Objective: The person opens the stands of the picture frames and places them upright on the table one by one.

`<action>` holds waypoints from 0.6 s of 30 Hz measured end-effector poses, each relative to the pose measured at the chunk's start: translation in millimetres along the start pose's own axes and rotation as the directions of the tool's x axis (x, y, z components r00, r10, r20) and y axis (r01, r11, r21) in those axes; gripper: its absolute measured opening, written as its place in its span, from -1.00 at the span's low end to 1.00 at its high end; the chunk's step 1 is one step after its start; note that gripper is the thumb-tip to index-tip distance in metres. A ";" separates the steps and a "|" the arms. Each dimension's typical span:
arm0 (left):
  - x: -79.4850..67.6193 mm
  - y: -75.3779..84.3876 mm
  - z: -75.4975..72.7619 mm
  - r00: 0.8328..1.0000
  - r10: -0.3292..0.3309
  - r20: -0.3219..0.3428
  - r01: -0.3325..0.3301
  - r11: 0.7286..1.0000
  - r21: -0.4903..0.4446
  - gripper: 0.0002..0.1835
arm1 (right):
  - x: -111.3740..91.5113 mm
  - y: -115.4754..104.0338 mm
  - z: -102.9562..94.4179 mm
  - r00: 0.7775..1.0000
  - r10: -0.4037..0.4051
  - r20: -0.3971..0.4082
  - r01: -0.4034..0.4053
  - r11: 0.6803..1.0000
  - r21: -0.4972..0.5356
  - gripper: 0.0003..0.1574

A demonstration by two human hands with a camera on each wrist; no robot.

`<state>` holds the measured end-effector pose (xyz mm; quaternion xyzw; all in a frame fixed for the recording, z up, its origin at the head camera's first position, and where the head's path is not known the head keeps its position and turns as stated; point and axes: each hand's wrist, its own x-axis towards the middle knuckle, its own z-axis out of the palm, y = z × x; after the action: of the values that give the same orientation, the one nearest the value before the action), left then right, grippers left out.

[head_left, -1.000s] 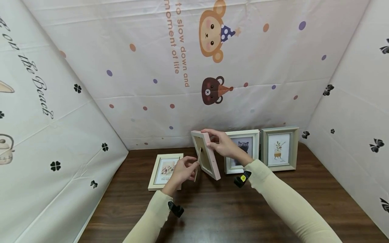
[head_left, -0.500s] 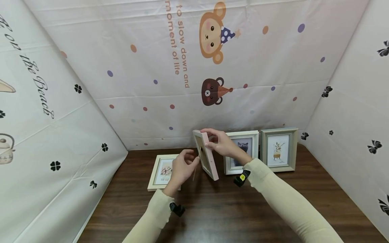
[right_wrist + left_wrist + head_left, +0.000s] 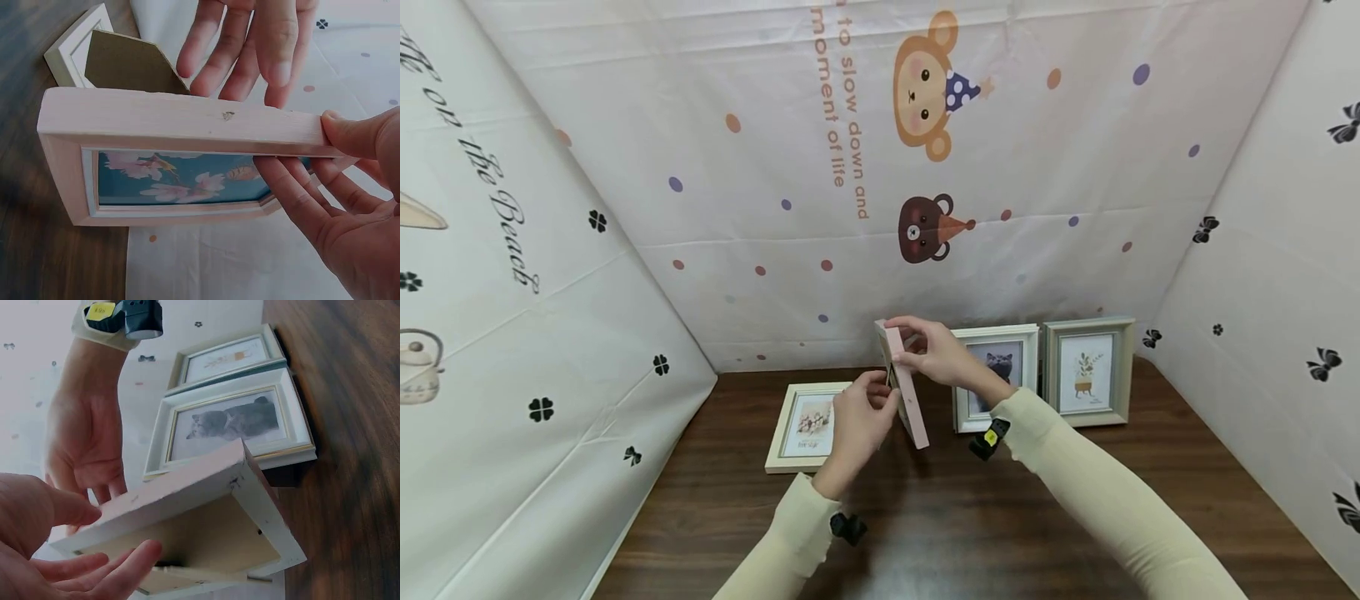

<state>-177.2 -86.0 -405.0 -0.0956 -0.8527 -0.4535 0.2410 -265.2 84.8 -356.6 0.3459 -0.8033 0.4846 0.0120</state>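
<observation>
The cat frame point(image 3: 1002, 358) and plant frame point(image 3: 1087, 371) already stand. My right hand point(image 3: 936, 354) pinches the pink frame point(image 3: 908, 404) beside them — apparently not yet free-standing — while my left point(image 3: 861, 417), fingers loose, is behind it. The cream frame point(image 3: 808, 425) looks flat on the table point(image 3: 970, 517).

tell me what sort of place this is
Probably a tabletop corner set up for staging or filming: printed sheets enclose three sides of a dark wood-look table, with picture frames set out on it.
</observation>
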 end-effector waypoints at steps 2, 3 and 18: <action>-1.5 1.8 1.0 0.999 -0.029 0.040 0.029 1.000 0.009 -0.56 | 0.5 -2.2 2.2 1.000 -0.001 -0.014 0.001 1.000 -0.013 -0.36; -2.1 2.4 1.6 0.997 -0.047 0.062 0.046 0.999 0.019 -0.52 | 0.9 -3.3 3.5 1.000 -0.006 -0.019 0.005 1.000 -0.018 -0.36; -6.5 -6.5 7.2 0.996 -0.024 0.090 0.013 0.993 0.116 -0.58 | 4.1 -10.6 16.0 0.998 -0.005 -0.064 -0.004 0.991 -0.133 -0.37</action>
<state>-176.5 -83.4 -416.4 -0.0941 -0.8884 -0.4010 0.2027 -257.2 66.8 -355.4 0.3288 -0.8329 0.4409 0.0611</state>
